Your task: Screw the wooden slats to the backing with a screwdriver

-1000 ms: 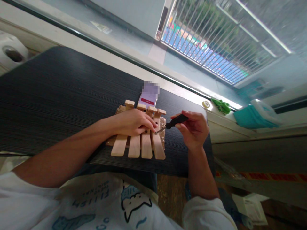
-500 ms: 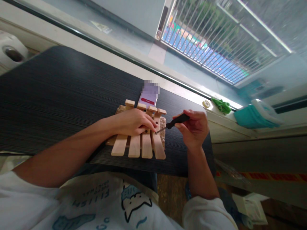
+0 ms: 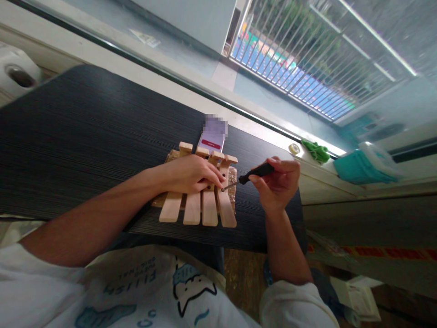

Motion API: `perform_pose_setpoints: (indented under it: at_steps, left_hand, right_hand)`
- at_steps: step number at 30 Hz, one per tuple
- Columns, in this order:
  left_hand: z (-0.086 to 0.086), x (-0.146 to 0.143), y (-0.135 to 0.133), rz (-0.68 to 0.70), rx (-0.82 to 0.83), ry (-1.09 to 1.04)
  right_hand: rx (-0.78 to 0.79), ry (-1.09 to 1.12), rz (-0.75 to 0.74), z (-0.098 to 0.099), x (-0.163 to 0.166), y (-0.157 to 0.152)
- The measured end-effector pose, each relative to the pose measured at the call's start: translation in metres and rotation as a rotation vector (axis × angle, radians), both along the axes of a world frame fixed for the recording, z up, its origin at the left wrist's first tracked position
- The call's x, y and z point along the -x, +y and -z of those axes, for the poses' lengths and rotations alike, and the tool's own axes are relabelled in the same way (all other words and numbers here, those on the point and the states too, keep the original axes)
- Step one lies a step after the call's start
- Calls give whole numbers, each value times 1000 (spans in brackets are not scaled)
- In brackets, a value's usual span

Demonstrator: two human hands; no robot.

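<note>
Several pale wooden slats (image 3: 210, 212) lie side by side, each with a short raised block at its far end and dark screws along its face. They rest on a brown, plastic-wrapped slab (image 3: 233, 193). My left hand (image 3: 191, 173) lies across the slats, bent fingers pressing on them and fingertips beside a screw on the rightmost slat. In my right hand (image 3: 282, 182) is a black-handled screwdriver (image 3: 256, 173), gripped between thumb and fingers. Its shaft slants down left, the tip at that screw (image 3: 223, 189). My left palm covers the middle of the slats.
Behind the slats, a phone (image 3: 211, 141) with a lit screen lies on the dark table (image 3: 102, 123). On the ledge to the right are a tape roll (image 3: 294, 148), a green cloth (image 3: 316, 151) and a teal container (image 3: 357, 166). A white roll (image 3: 18, 70) stands at far left.
My right hand and the screwdriver's handle have shifted slightly to the right, while the tip stays at the same screw. My left hand keeps its place on the slats.
</note>
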State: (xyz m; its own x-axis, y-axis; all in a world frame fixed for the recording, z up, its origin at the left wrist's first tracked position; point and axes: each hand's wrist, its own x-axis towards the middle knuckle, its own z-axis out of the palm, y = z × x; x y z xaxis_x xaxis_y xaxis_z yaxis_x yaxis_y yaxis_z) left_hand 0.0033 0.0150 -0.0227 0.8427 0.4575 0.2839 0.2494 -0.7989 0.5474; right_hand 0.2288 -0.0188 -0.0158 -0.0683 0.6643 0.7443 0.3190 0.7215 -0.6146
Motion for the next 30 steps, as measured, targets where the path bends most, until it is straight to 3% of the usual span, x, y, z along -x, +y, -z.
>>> perform_pose_setpoints:
  at_steps: [9, 16, 30]
  left_hand:
    - [1, 1, 0, 0, 4, -7]
    - [0, 0, -1, -6, 7, -4]
    - [0, 1, 0, 0, 1, 1]
  right_hand:
    - [-77, -40, 36, 1, 4, -2]
    - [-46, -31, -107, 3, -7, 0]
    - [30, -49, -184, -8, -10, 0]
